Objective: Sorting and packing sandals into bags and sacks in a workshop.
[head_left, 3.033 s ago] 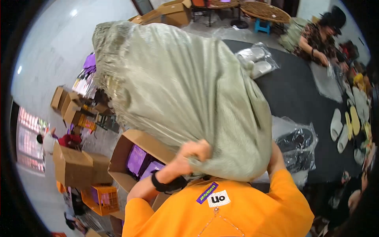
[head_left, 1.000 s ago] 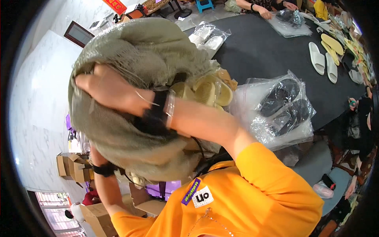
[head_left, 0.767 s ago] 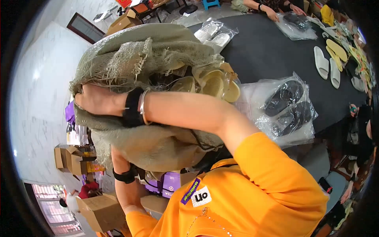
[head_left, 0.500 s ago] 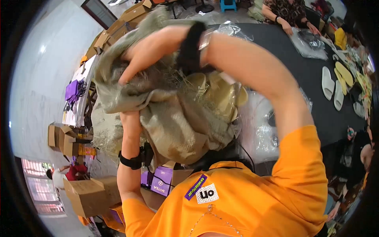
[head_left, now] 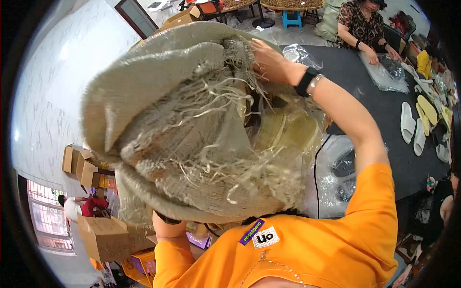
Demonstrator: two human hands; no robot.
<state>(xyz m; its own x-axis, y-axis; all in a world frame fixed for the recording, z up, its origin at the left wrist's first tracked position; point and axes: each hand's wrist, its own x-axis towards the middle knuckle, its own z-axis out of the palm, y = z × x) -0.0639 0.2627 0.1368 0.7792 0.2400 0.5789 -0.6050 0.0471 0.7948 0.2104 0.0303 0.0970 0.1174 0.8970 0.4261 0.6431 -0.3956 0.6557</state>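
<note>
A large grey-green woven sack (head_left: 158,81) with a frayed, stringy mouth fills the middle of the view. My right hand (head_left: 274,63) grips the sack's far rim, fingers closed on the bunched edge. My left forearm goes in under the near side of the sack, so my left hand is hidden. Pale yellow slippers (head_left: 300,132) in clear plastic show beside the frayed mouth, below my right hand. Whether they lie inside the sack or next to it I cannot tell.
Clear plastic bags (head_left: 338,168) lie on the black table (head_left: 370,113) to the right. White slippers (head_left: 407,122) and yellow slippers (head_left: 426,109) sit farther right. Across the table, a person (head_left: 362,26) handles clear bags. Cardboard boxes (head_left: 103,237) stand at the lower left.
My right hand has swung from the left over to the sack's far right rim. The sack has spread wider, its frayed mouth now facing me, and my left hand has gone out of sight.
</note>
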